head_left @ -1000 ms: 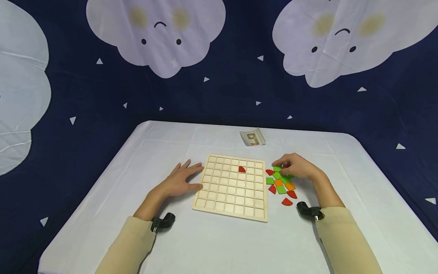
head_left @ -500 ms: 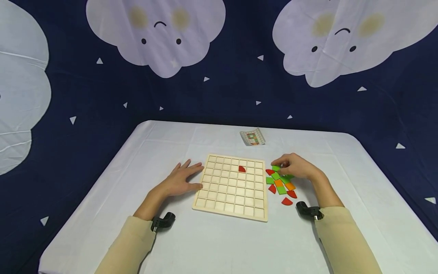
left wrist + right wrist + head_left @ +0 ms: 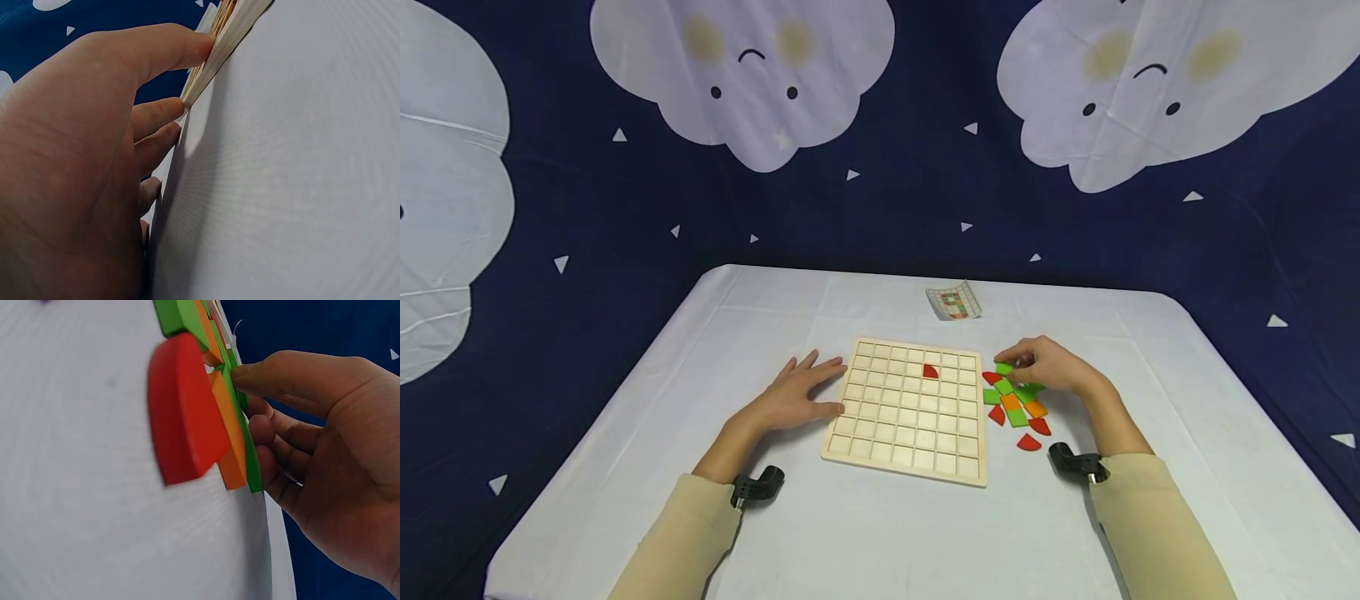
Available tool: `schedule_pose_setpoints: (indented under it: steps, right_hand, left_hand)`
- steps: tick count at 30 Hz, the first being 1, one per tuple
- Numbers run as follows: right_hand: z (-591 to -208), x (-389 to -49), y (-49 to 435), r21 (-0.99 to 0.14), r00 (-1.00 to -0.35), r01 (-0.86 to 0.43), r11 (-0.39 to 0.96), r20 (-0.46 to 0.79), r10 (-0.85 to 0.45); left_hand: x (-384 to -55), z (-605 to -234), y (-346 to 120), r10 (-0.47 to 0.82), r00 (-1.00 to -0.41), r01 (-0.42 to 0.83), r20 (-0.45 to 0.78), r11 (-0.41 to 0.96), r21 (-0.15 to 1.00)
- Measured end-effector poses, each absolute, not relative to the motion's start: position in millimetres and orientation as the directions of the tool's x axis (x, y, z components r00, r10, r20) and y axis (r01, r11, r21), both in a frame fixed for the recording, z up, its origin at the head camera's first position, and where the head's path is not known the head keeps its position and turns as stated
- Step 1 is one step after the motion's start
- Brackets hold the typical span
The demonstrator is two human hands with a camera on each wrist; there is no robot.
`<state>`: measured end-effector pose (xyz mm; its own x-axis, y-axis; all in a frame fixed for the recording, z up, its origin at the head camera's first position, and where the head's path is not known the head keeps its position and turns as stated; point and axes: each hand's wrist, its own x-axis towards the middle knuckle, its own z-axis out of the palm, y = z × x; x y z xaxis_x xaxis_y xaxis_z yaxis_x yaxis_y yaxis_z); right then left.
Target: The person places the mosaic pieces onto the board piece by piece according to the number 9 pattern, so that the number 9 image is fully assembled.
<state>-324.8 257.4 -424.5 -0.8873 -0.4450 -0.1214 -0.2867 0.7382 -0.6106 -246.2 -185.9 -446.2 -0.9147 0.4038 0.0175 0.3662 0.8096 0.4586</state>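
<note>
Grid board [image 3: 908,417]: flat on the worktop [image 3: 887,542] before you, one red quarter-round [image 3: 930,372] near its far edge.
Your left grip [image 3: 792,399]: spread wide, touching the board's left rim.
Loose pieces [image 3: 1011,401]: red, green, orange, right of the board.
Your right grip [image 3: 1048,364]: narrow, pinching a green tile [image 3: 1004,367].
Printed card [image 3: 955,301]: beyond the board.

Beige sleeves [image 3: 1157,527] end beside curved black wrist cameras [image 3: 765,484].
</note>
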Motion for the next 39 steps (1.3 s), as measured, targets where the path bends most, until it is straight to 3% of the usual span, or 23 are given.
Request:
schedule_pose_setpoints:
  steps: [12,39]
  right_hand:
    - [-424,-326,254,-0.597,-0.906,-0.263,0.758,-0.117,-0.407]
    - [-422,-325,239,-0.597,-0.890,-0.327,0.732,-0.067,-0.451]
  left_hand:
    - [-246,-445,-186,0.403,-0.915,0.367,0.022,0.808,0.461]
    - [-244,-445,-186,0.401,-0.916,0.367,0.028,0.805,0.466]
